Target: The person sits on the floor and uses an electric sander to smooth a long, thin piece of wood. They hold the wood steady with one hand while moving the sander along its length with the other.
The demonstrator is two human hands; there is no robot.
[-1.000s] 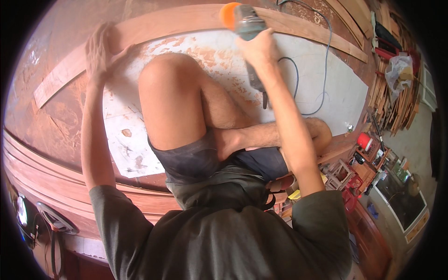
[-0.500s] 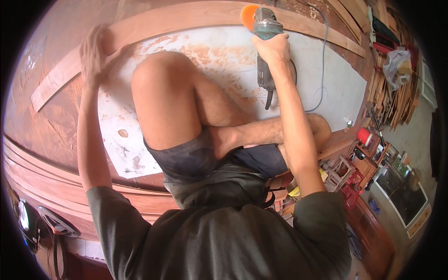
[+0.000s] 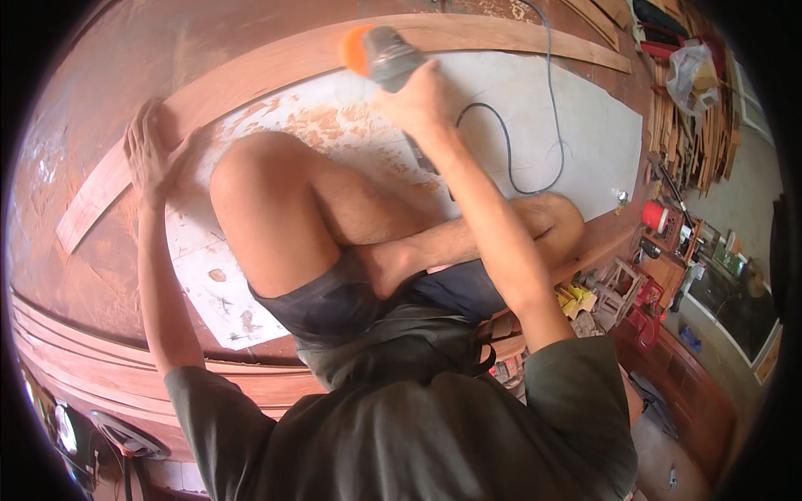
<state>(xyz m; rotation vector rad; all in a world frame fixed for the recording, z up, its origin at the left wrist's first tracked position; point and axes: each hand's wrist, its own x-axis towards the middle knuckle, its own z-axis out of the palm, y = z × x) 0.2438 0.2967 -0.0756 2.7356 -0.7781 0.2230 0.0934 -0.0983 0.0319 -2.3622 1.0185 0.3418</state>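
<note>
My right hand (image 3: 422,102) grips an angle grinder (image 3: 394,58), slightly blurred, with an orange disc (image 3: 357,50) at its head. The disc meets the upper face of a long, pale reddish wooden plank (image 3: 259,73) that arcs across the far side. Toward the plank's left end, my left hand (image 3: 150,159) lies flat on the wood, fingers stretched and thumb apart. Part of the grinder's body is hidden behind my right hand and forearm.
A dark power cord (image 3: 551,92) loops over a white sheet (image 3: 593,125) strewn with reddish dust. My bent legs (image 3: 276,200) rest on that sheet. Long boards (image 3: 100,351) lie at the left, wood strips (image 3: 697,142) are stacked at the right, and a red container (image 3: 654,215) stands nearby.
My right hand has carried the grinder leftward along the plank, uncovering more of the cord. My left hand keeps its place on the wood, while the whole view has shifted slightly.
</note>
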